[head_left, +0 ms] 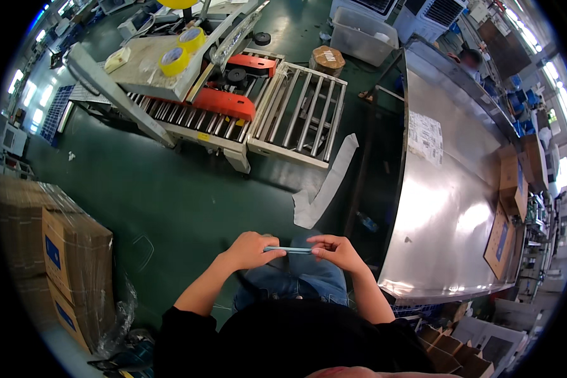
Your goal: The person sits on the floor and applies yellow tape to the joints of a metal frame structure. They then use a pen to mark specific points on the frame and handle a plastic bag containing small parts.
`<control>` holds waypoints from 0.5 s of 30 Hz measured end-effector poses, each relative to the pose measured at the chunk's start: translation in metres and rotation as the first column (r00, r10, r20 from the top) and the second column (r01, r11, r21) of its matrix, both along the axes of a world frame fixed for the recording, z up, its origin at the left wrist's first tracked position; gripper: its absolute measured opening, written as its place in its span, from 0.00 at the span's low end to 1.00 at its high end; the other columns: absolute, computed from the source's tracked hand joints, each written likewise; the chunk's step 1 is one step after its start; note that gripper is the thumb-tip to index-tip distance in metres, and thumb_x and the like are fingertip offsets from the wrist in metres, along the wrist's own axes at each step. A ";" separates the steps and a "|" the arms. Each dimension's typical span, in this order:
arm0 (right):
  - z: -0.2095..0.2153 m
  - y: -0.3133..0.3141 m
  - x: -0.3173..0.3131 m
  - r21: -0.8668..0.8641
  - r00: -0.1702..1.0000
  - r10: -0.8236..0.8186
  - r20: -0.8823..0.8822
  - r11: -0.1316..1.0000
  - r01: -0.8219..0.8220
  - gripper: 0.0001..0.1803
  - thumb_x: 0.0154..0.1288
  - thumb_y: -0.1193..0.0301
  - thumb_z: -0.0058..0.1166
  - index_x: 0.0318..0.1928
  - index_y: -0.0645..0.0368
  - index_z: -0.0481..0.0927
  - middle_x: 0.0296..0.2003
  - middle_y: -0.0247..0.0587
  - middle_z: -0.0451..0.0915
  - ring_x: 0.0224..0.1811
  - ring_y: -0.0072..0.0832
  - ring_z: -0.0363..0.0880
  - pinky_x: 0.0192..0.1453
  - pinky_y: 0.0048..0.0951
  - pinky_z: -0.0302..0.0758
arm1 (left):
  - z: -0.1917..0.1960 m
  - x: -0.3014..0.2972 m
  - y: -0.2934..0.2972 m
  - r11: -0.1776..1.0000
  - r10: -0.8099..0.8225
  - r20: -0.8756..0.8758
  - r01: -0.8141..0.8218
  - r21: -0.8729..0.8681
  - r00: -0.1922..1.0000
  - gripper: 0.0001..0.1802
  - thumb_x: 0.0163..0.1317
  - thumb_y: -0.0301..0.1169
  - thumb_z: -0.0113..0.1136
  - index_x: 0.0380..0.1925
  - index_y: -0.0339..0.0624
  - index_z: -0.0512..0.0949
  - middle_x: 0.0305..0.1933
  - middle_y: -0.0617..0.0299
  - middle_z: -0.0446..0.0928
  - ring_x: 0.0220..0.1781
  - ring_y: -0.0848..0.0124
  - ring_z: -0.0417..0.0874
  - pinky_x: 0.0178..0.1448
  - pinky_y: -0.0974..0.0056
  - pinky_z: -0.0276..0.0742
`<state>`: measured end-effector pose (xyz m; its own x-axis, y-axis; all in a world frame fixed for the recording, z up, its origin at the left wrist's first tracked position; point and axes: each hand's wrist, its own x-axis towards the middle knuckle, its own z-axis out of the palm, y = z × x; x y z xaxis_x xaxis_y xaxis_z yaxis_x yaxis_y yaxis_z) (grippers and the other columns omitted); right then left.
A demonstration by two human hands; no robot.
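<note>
Just left of the steel table [447, 208], above the green floor [170, 195], the left hand [249, 250] and right hand [337, 252] each pinched one end of a thin blue strip [288, 250], held level between them.

Bright overhead light glares on the steel table [441, 214]; fisheye edges bend and darken, slightly blurred.

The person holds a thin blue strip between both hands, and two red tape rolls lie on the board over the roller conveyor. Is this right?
Not quite. In the head view the two tape rolls are yellow, not red. The rest holds: left hand and right hand hold the thin blue strip.
</note>
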<state>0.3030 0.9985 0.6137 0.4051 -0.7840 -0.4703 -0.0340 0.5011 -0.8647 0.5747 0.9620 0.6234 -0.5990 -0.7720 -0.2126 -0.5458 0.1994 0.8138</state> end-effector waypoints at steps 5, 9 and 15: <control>-0.027 -0.104 0.043 0.059 0.922 -0.284 0.263 0.959 0.278 0.28 0.67 0.68 0.53 0.65 0.60 0.63 0.46 0.42 0.80 0.42 0.25 0.78 0.48 0.28 0.76 | -0.019 0.015 -0.115 0.899 0.375 -0.148 -0.321 0.298 0.915 0.18 0.63 0.45 0.58 0.25 0.41 0.77 0.13 0.65 0.68 0.18 0.75 0.70 0.25 0.66 0.64; -0.053 -0.208 0.097 0.027 0.926 -0.213 0.312 0.976 0.216 0.23 0.72 0.65 0.46 0.63 0.62 0.66 0.53 0.41 0.75 0.54 0.28 0.74 0.56 0.32 0.73 | -0.049 0.000 -0.198 0.610 0.727 -0.315 -0.364 0.704 0.611 0.20 0.66 0.43 0.55 0.18 0.45 0.69 0.13 0.75 0.60 0.13 0.85 0.56 0.17 0.74 0.46; -0.082 -0.383 0.154 -0.001 0.943 -0.174 0.284 0.983 0.182 0.19 0.74 0.62 0.41 0.54 0.63 0.74 0.44 0.33 0.77 0.40 0.17 0.73 0.47 0.22 0.72 | -0.087 0.018 -0.329 0.285 0.894 -0.162 -0.251 0.925 0.418 0.23 0.70 0.47 0.47 0.21 0.44 0.71 0.17 0.71 0.66 0.15 0.83 0.63 0.17 0.74 0.54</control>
